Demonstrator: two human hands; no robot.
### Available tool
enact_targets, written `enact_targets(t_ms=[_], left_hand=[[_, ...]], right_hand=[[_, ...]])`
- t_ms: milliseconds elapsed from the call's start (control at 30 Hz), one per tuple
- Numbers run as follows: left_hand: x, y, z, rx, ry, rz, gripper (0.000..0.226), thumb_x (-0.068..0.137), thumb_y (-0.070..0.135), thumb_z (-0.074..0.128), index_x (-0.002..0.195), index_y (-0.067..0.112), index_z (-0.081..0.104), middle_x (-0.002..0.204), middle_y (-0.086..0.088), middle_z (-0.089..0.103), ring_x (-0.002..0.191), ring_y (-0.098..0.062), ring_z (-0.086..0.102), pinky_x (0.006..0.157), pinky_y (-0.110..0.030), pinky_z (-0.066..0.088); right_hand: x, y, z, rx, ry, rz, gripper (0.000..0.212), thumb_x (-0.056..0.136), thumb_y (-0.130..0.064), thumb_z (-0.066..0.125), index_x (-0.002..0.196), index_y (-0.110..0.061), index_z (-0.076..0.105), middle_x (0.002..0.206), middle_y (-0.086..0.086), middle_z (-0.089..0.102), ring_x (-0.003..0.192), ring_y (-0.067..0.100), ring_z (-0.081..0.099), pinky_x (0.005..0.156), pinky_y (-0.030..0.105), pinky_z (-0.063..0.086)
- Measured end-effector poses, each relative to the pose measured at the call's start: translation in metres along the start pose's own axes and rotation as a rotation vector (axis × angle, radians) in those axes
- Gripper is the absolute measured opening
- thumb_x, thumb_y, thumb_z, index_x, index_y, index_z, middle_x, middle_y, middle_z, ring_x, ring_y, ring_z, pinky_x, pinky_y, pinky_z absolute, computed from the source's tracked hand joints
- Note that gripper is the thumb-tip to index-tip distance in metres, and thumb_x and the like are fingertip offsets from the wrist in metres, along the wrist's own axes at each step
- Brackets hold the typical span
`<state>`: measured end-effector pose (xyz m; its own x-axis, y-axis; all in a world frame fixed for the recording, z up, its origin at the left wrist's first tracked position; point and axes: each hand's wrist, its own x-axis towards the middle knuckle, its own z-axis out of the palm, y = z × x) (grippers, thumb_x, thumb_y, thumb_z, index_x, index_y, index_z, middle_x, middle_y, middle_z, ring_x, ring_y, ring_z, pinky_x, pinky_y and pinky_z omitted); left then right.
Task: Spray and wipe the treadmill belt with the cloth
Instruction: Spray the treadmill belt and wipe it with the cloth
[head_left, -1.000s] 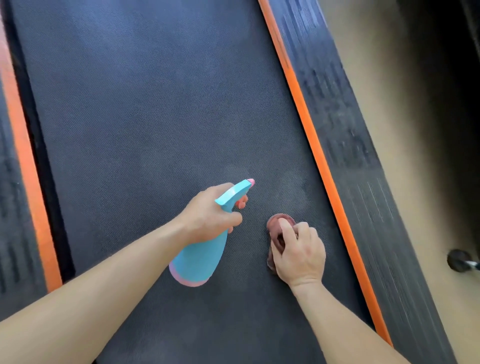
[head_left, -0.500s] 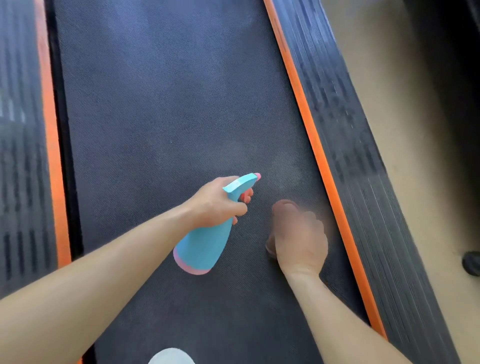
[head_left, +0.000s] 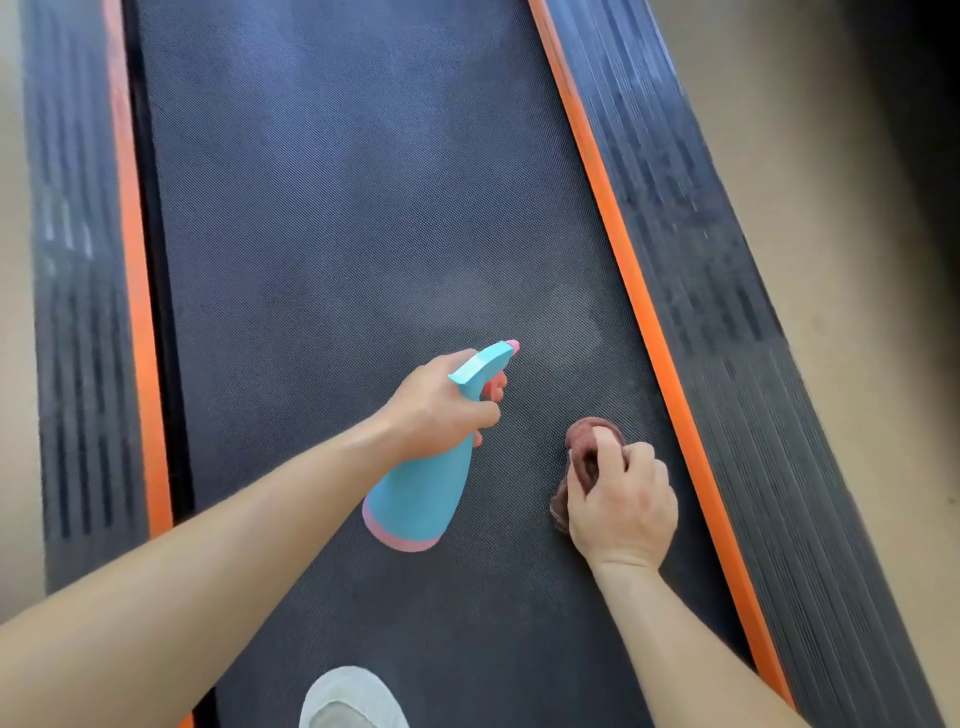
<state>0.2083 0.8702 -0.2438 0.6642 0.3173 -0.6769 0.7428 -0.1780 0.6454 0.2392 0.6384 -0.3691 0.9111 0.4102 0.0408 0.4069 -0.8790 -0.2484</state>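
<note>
Beige flooring (head_left: 857, 291) surrounds the machine on both sides. At the centre lies the dark grey treadmill belt (head_left: 337, 208), a wide band of finely woven, diamond-textured rubber running from the near edge of the view to the far edge. A faint paler patch shows on the belt ahead of the spray nozzle.

On the belt's right portion, the crumpled reddish-brown cloth (head_left: 589, 447) is pressed against the textured surface. The right hand (head_left: 621, 506) is closed over it, fingers curled on top of the bunched fabric; only its front and left edges show.

Just left of the cloth, the left hand (head_left: 441, 405) is wrapped around the neck of the light blue conical plastic spray bottle (head_left: 421, 493), one finger lying on the trigger. The bottle has a pink base band and a pink nozzle tip; it is held clear of the belt, tilted, nozzle pointing away and to the right.

Bright orange strips (head_left: 644, 291) border the belt on each side. Outside them run black ribbed side rails (head_left: 727, 312), grooved lengthwise. A pale grey rounded shoe toe (head_left: 348, 701) rests on the belt at the bottom edge.
</note>
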Motion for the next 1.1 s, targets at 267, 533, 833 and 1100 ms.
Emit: enact_targets(t_ms=[267, 533, 833, 1100], left_hand=[[-0.021, -0.024, -0.003, 0.036, 0.034, -0.062, 0.018, 0.066, 0.022, 0.062, 0.084, 0.019, 0.065, 0.094, -0.001, 0.073, 0.07, -0.022, 0.076, 0.08, -0.049, 0.064], [-0.029, -0.043, -0.007, 0.007, -0.007, -0.052, 0.029, 0.064, 0.025, 0.061, 0.093, 0.023, 0.068, 0.098, 0.003, 0.072, 0.065, -0.017, 0.075, 0.086, -0.049, 0.061], [-0.007, -0.035, -0.023, -0.126, 0.081, 0.02, 0.057, 0.066, 0.022, 0.061, 0.118, 0.041, 0.068, 0.108, 0.012, 0.072, 0.068, -0.022, 0.077, 0.087, -0.043, 0.061], [0.012, -0.021, -0.038, -0.196, 0.127, 0.083, 0.044, 0.073, 0.015, 0.065, 0.108, 0.042, 0.069, 0.112, 0.009, 0.072, 0.068, -0.023, 0.075, 0.071, -0.028, 0.058]], right_hand=[[0.0, 0.002, 0.003, 0.013, 0.031, -0.009, 0.044, 0.076, -0.035, 0.08, 0.111, -0.014, 0.062, 0.091, 0.011, 0.051, 0.072, 0.034, 0.051, 0.055, 0.04, 0.046], [0.015, -0.01, 0.0, 0.035, 0.063, -0.066, 0.043, 0.079, -0.035, 0.08, 0.113, -0.014, 0.063, 0.092, 0.011, 0.053, 0.076, 0.034, 0.052, 0.059, 0.042, 0.047], [0.192, -0.085, 0.025, -0.047, 0.084, -0.138, 0.035, 0.09, -0.045, 0.062, 0.115, -0.022, 0.058, 0.106, 0.012, 0.057, 0.09, 0.036, 0.057, 0.065, 0.043, 0.046], [0.072, -0.028, 0.004, -0.068, -0.067, -0.575, 0.038, 0.079, -0.044, 0.068, 0.111, -0.024, 0.06, 0.094, 0.008, 0.053, 0.075, 0.033, 0.052, 0.054, 0.039, 0.045]])
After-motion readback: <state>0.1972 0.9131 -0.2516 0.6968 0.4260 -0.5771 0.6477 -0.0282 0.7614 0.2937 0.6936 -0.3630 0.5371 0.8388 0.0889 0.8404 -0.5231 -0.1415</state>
